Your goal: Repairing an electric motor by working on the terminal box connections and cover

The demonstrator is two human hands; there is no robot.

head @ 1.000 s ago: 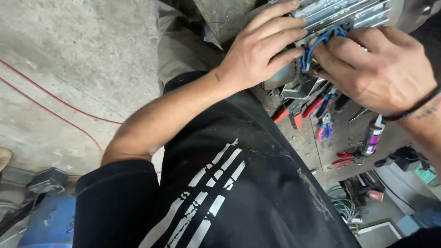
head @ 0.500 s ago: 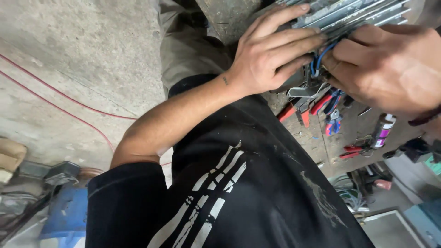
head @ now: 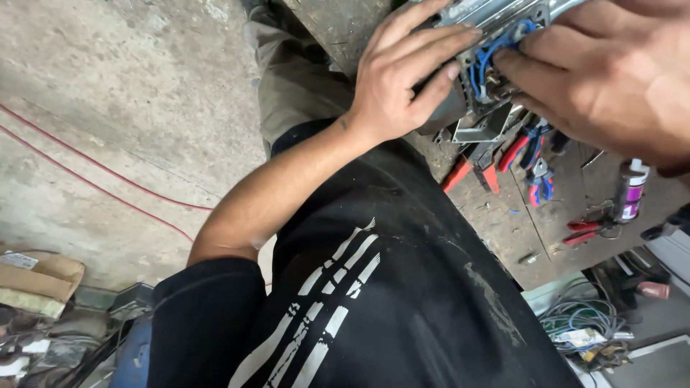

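Note:
A grey metal electrical unit [head: 489, 14] with blue wires [head: 483, 59] is held up close at the top of the view. My left hand [head: 406, 75] grips its left side, fingers wrapped over the front. From the right, my right hand [head: 611, 68] has its fingertips pressed on the blue wires at the unit's middle. Most of the unit lies hidden behind both hands. My black shirt with white stripes fills the lower middle.
A dirty workbench [head: 503, 215] below carries red-handled pliers [head: 471, 169], blue-and-red pliers [head: 535, 162], a small bottle with a purple label [head: 631, 190] and red cutters [head: 586, 230]. Coiled cable [head: 578, 316] lies lower right. A red cord [head: 93, 179] crosses the concrete floor; cardboard [head: 36, 280] lies at left.
The camera has come closer and the view has shifted, so both hands and the unit sit higher and larger. Both hands stay on the unit and wires.

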